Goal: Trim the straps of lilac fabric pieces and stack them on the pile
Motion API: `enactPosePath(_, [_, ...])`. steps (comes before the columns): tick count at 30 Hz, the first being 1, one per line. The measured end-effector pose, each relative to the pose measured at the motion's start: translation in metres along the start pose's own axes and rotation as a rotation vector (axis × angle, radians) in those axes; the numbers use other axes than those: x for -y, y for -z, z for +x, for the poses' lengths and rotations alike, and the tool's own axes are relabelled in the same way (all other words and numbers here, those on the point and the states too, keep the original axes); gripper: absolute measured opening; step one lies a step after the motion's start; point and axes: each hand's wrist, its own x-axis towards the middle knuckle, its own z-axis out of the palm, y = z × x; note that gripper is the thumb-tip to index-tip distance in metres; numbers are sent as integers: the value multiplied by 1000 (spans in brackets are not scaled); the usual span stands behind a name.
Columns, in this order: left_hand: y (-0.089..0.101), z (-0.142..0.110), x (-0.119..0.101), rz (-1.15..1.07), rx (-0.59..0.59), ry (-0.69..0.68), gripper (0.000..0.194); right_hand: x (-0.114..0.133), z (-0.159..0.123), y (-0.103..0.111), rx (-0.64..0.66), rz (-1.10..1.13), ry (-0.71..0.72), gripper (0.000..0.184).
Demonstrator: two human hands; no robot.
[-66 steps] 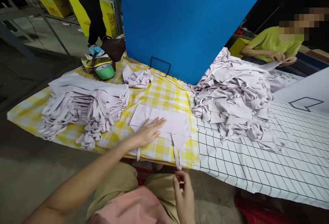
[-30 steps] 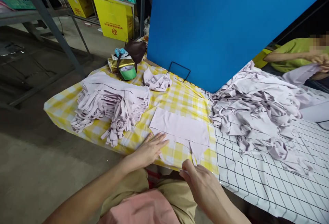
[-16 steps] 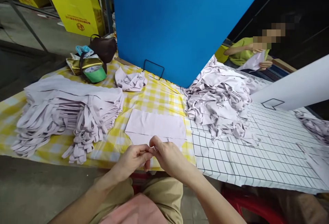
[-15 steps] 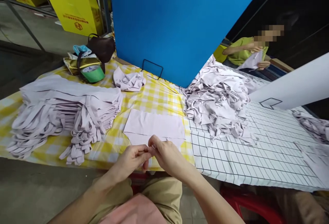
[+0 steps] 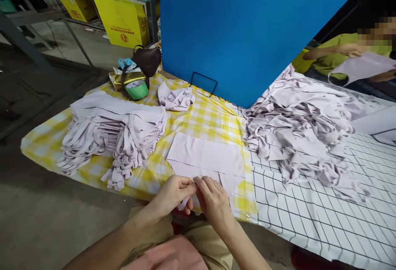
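A pale lilac strappy garment (image 5: 206, 154) lies flat before me at the table's front edge, its lower part partly covered by my hands. My left hand (image 5: 175, 193) is closed in a pinch on a narrow lilac strap (image 5: 183, 203), which hangs in a small loop below the fingers. Bent over the garment's near edge, my right hand (image 5: 215, 200) meets the left at the fingertips, its fingers closed on the same strap. The right thumb is hidden. To the left is a neat stack of similar garments (image 5: 114, 125), straps hanging forward.
A loose heap of lilac garments (image 5: 297, 125) covers the right side, on white grid cloth (image 5: 297, 208). A crumpled garment (image 5: 175, 96), green tape roll (image 5: 136, 90) and dark bag (image 5: 148, 59) lie behind. A blue panel (image 5: 232, 34) rises at the back. A co-worker (image 5: 343, 51) holds a garment.
My view has swung left, so the table things sit further right in the picture. My right hand has flattened over the garment, and a strap loop now shows under my left fingers.
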Motion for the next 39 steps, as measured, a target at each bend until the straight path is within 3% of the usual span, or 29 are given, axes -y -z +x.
enactPosePath(4, [0, 0, 0, -13, 27, 34, 46, -4, 3, -4, -9, -29, 16, 23])
enactPosePath(7, [4, 3, 0, 80, 43, 32, 44, -7, 6, -6, 9, 19, -63, 24])
enactPosePath(9, [11, 9, -1, 300, -61, -83, 40, -10, 9, -7, 1, 157, -192, 23])
enactPosePath(12, [26, 26, 0, 776, -347, -402, 19, -12, 15, -10, 8, 479, -468, 16])
enactPosePath(13, [32, 33, 1, 923, -388, -497, 12, -12, 17, -11, 11, 597, -556, 15])
enactPosePath(16, [46, 51, 1, 1270, -300, -666, 17, -12, 24, -14, -2, 913, -721, 16])
enactPosePath(20, [55, 65, -3, 1549, -174, -738, 9, -13, 31, -18, -5, 1075, -772, 18])
enactPosePath(24, [57, 70, -5, 1626, -172, -795, 15, -19, 35, -22, -28, 1074, -768, 9])
enactPosePath(28, [58, 72, -3, 1595, -233, -827, 16, -25, 36, -26, 3, 850, -724, 1])
enactPosePath(33, [60, 73, -6, 1604, -184, -878, 11, -29, 41, -26, 30, 534, -595, 14])
enactPosePath(39, [60, 71, -7, 1741, -126, -1011, 19, -31, 45, -23, 102, 540, -563, 19])
